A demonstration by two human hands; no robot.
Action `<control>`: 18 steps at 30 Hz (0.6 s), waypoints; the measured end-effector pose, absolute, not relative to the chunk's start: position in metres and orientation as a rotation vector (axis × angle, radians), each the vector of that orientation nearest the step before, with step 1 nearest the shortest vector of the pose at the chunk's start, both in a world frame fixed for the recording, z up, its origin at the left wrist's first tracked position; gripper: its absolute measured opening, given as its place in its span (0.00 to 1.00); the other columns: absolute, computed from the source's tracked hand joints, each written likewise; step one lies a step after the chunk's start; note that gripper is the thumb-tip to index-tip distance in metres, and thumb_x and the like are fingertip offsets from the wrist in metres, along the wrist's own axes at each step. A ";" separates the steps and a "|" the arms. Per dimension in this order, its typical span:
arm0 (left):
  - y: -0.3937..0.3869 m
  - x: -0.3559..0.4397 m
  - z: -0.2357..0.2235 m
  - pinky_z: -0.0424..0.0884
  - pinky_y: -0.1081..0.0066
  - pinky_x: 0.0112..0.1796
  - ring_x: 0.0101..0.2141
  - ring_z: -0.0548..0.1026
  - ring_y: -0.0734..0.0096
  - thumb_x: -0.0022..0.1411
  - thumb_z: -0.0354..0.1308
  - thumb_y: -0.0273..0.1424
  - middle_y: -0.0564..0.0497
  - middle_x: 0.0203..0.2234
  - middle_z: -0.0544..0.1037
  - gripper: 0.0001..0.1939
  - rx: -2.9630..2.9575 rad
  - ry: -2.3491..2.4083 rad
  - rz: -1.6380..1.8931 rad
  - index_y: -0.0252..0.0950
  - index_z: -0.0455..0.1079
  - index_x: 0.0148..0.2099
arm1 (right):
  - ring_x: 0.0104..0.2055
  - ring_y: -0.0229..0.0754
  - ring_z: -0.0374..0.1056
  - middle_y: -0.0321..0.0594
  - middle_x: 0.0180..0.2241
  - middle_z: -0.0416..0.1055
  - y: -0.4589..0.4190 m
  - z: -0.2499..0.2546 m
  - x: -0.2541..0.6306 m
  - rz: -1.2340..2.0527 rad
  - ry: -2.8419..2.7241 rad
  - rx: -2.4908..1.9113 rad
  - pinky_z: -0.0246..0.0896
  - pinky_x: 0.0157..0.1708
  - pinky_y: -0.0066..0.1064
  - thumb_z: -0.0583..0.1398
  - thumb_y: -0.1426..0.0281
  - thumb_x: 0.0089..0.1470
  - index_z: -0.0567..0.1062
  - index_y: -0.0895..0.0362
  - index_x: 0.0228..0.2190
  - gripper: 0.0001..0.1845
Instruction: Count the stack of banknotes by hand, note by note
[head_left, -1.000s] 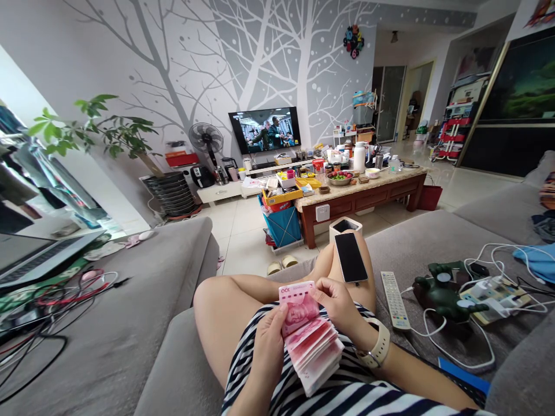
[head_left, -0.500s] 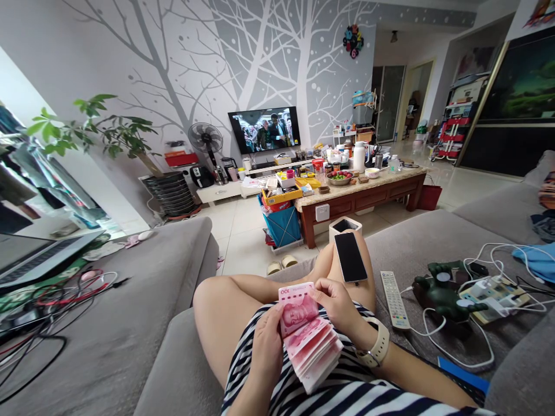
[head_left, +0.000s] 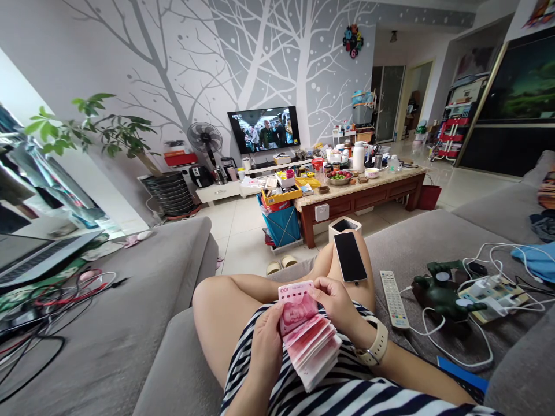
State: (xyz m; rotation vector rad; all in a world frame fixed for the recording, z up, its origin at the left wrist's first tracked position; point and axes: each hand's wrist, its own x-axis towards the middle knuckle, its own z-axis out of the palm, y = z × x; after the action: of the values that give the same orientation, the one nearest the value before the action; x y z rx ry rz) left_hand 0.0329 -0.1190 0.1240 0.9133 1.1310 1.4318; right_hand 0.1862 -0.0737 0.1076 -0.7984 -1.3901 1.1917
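A folded stack of pink 100 banknotes (head_left: 310, 341) rests over my lap, its lower ends fanned apart and its top note standing up with the portrait showing. My left hand (head_left: 266, 341) grips the stack along its left edge, thumb on the front. At the upper right corner of the top note, my right hand (head_left: 333, 303) pinches the paper between thumb and fingers. A pale watch (head_left: 376, 345) circles my right wrist. On my knee lies a smartphone (head_left: 350, 257) with a dark screen.
Right of my leg, a remote control (head_left: 393, 300), a dark green figure (head_left: 444, 292) and a power strip (head_left: 498, 300) with white cables lie on the sofa. Tangled cables (head_left: 47, 323) and a laptop (head_left: 39, 260) are at left. A cluttered coffee table (head_left: 364, 199) stands ahead.
The notes' fanned ends have shifted slightly, and different edges of the stack show. Both hands keep almost the same place and grip. The television picture has changed.
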 end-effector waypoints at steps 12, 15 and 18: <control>-0.121 0.039 0.138 0.68 0.67 0.31 0.27 0.74 0.60 0.48 0.63 0.38 0.51 0.20 0.78 0.10 0.815 1.286 1.447 0.37 0.77 0.29 | 0.26 0.36 0.55 0.32 0.22 0.61 -0.078 0.116 0.186 1.277 -1.355 -0.712 0.52 0.28 0.28 0.60 0.58 0.56 0.67 0.57 0.23 0.17; -0.119 0.036 0.135 0.69 0.66 0.34 0.30 0.75 0.58 0.47 0.62 0.35 0.49 0.21 0.79 0.08 0.835 1.321 1.475 0.35 0.78 0.28 | 0.27 0.37 0.57 0.33 0.23 0.63 -0.081 0.119 0.186 1.330 -1.365 -0.652 0.55 0.29 0.28 0.60 0.58 0.56 0.69 0.57 0.25 0.16; -0.116 0.034 0.129 0.71 0.66 0.35 0.30 0.76 0.58 0.44 0.62 0.32 0.50 0.19 0.78 0.07 0.833 1.312 1.481 0.34 0.77 0.26 | 0.28 0.37 0.58 0.33 0.24 0.64 -0.083 0.122 0.187 1.337 -1.388 -0.636 0.55 0.30 0.28 0.60 0.57 0.56 0.70 0.57 0.25 0.17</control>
State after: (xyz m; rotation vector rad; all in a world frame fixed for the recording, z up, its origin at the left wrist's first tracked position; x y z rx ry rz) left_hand 0.0340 -0.1156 0.1290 0.8335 1.3117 1.4808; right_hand 0.1866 -0.0829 0.1222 -0.6357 -1.3883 1.3371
